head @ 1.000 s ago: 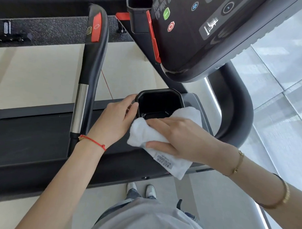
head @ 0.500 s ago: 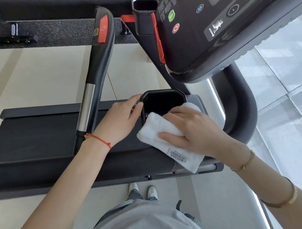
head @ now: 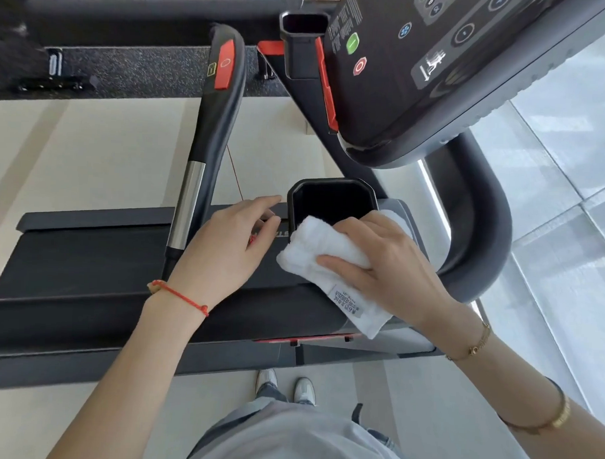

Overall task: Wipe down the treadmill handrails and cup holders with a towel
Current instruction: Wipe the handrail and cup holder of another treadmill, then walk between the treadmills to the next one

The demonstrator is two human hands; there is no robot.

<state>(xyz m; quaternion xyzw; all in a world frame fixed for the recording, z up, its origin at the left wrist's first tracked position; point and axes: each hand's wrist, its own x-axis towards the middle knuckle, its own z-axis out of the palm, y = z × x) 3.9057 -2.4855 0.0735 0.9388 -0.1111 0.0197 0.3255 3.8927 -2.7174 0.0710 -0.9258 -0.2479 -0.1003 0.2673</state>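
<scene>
Black angular plastic cup holder (head: 333, 201): dark interior, contents not discernible. White fluffy folded towel (head: 322, 261) pressed at its near rim, gripped by right hand (head: 389, 260). Left hand (head: 225, 250) relaxed, fingers extended beside holder.

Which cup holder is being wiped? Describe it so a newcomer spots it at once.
Start at the big dark console at top right and drop to the black, open-topped cup holder below its lower edge. Unlike the narrower cup holder beside the console, a white towel under the right hand lies over its near rim.

A gym: treadmill console (head: 420, 61), handrail (head: 212, 123), speckled rubber flooring (head: 138, 69).
</scene>
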